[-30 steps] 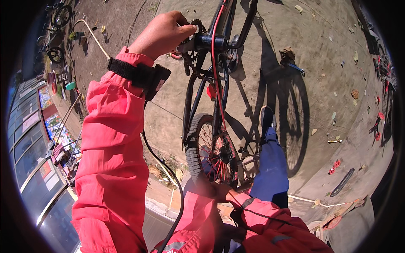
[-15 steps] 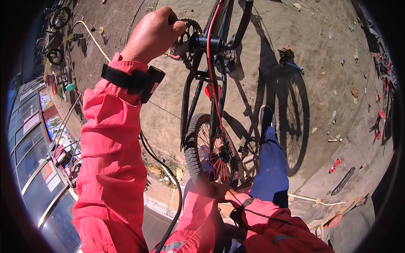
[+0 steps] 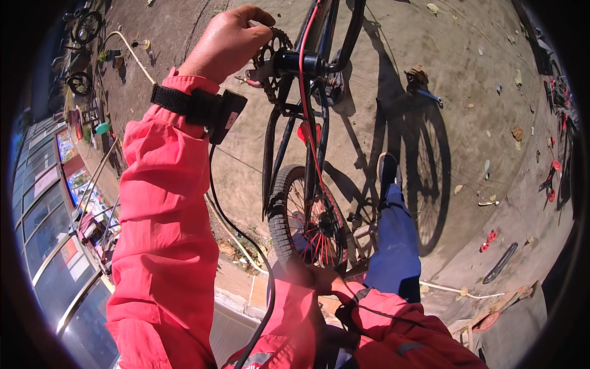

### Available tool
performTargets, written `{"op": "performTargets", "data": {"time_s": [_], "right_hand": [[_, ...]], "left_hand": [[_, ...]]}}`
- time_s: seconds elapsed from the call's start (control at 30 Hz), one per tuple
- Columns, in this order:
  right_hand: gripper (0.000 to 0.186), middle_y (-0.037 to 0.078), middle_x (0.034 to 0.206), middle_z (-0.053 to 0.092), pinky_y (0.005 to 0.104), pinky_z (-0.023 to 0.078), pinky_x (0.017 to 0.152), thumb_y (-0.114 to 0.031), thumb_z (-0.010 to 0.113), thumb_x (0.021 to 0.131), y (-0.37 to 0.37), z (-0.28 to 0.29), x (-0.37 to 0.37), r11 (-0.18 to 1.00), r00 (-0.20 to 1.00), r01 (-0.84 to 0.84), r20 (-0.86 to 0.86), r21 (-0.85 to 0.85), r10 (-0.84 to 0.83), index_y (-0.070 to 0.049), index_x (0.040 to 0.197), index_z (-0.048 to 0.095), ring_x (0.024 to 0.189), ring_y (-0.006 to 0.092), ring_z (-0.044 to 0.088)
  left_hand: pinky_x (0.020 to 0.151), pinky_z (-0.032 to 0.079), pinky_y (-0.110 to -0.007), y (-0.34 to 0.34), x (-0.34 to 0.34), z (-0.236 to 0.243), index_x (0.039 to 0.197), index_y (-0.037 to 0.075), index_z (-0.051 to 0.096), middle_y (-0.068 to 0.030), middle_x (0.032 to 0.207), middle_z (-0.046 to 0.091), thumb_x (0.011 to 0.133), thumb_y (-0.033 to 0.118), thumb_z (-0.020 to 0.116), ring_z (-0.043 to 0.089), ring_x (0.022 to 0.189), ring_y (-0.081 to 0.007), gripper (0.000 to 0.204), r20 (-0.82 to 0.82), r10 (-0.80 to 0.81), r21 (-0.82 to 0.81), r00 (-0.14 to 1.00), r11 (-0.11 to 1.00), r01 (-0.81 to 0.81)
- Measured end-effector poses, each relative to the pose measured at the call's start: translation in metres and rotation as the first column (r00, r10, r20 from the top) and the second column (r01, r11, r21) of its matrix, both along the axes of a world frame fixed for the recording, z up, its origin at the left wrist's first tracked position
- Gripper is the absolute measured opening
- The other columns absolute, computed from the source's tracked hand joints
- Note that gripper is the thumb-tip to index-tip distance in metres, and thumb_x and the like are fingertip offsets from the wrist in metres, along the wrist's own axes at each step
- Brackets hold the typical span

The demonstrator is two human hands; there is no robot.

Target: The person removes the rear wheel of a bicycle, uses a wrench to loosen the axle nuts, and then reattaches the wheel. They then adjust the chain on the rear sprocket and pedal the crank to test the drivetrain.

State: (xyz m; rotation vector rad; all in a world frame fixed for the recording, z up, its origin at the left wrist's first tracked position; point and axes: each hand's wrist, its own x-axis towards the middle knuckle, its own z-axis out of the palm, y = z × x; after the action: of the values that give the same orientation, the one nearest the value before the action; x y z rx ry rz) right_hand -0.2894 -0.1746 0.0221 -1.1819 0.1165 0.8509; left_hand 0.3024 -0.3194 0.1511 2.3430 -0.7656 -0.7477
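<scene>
My left hand is at the far end of my stretched-out arm, beside the toothed chainring of a black bicycle frame. Its fingers curl round and the thumb meets the chainring's edge; the fingertips are partly hidden. A dark chain hangs by the chainring. Low in the middle, my right hand is at the near part of the bicycle wheel, which has red spokes and a black tyre. Shadow and the wheel hide its fingers. A red cable runs along the frame.
A wrist device is strapped on my left sleeve, trailing a black cable. My blue-trousered leg stands right of the wheel. A blue-handled tool, red parts and a black strip lie on the ground. Glass panels border the left.
My left hand has shifted slightly and its index finger has lifted away from the thumb. The wrist device has turned a little and its cable has swung. My right hand stays at the wheel.
</scene>
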Motion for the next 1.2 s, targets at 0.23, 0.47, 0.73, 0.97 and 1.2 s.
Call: {"op": "performTargets", "data": {"time_s": [0.23, 0.47, 0.73, 0.97, 1.2], "right_hand": [[0.045, 0.018, 0.112, 0.069, 0.0422, 0.053, 0.084, -0.032, 0.064, 0.094, 0.000, 0.000, 0.004, 0.998, 0.999, -0.041, -0.027, -0.055, 0.040, -0.009, 0.132, 0.057, 0.101, 0.0331, 0.069], [0.073, 0.019, 0.124, 0.069, 0.0455, 0.053, 0.096, -0.029, 0.084, 0.073, -0.017, 0.014, 0.027, 0.986, 0.966, -0.169, -0.198, -0.009, 0.164, -0.014, 0.138, 0.055, 0.116, 0.0400, 0.066], [0.047, 0.021, 0.108, 0.070, 0.0459, 0.053, 0.083, -0.036, 0.066, 0.091, -0.003, 0.003, 0.008, 0.992, 0.988, -0.113, -0.115, -0.055, 0.106, -0.009, 0.128, 0.057, 0.099, 0.0380, 0.069], [0.052, 0.019, 0.120, 0.069, 0.0434, 0.053, 0.091, -0.029, 0.073, 0.087, 0.005, -0.006, -0.006, 0.993, 0.981, -0.020, -0.190, 0.112, 0.041, -0.010, 0.132, 0.057, 0.111, 0.0348, 0.067], [0.057, 0.020, 0.124, 0.068, 0.0453, 0.053, 0.093, -0.035, 0.074, 0.086, -0.013, 0.008, 0.019, 0.982, 0.976, -0.179, -0.139, -0.056, 0.170, -0.010, 0.135, 0.057, 0.114, 0.0377, 0.067]], "left_hand": [[0.059, 0.046, -0.026, -0.002, 0.004, 0.002, 0.109, 0.002, 0.075, 0.0012, 0.073, 0.059, 0.093, 0.014, 0.058, 0.054, 0.064, -0.0067, 0.025, 0.043, -0.016, 0.060, 0.999, 0.998, 0.013], [0.055, 0.043, -0.026, -0.004, 0.021, -0.007, 0.114, 0.004, 0.075, 0.0038, 0.073, 0.059, 0.096, 0.017, 0.060, 0.050, 0.061, -0.0059, 0.027, 0.077, -0.016, 0.100, 0.997, 0.995, 0.008], [0.058, 0.043, -0.023, 0.001, 0.018, -0.005, 0.119, 0.004, 0.074, 0.0011, 0.091, 0.069, 0.096, 0.013, 0.060, 0.050, 0.067, -0.0041, 0.028, -0.033, 0.024, -0.002, 0.999, 1.000, -0.024], [0.061, 0.044, -0.022, 0.010, 0.013, 0.000, 0.123, 0.002, 0.071, -0.0038, 0.107, 0.074, 0.097, 0.011, 0.058, 0.051, 0.068, -0.0044, 0.031, -0.108, 0.054, -0.040, 0.993, 0.997, -0.059], [0.063, 0.045, -0.022, 0.019, 0.008, 0.003, 0.129, 0.000, 0.067, -0.0026, 0.112, 0.075, 0.099, 0.011, 0.058, 0.057, 0.075, -0.0044, 0.033, -0.110, 0.108, -0.036, 0.988, 0.993, -0.113]]}}
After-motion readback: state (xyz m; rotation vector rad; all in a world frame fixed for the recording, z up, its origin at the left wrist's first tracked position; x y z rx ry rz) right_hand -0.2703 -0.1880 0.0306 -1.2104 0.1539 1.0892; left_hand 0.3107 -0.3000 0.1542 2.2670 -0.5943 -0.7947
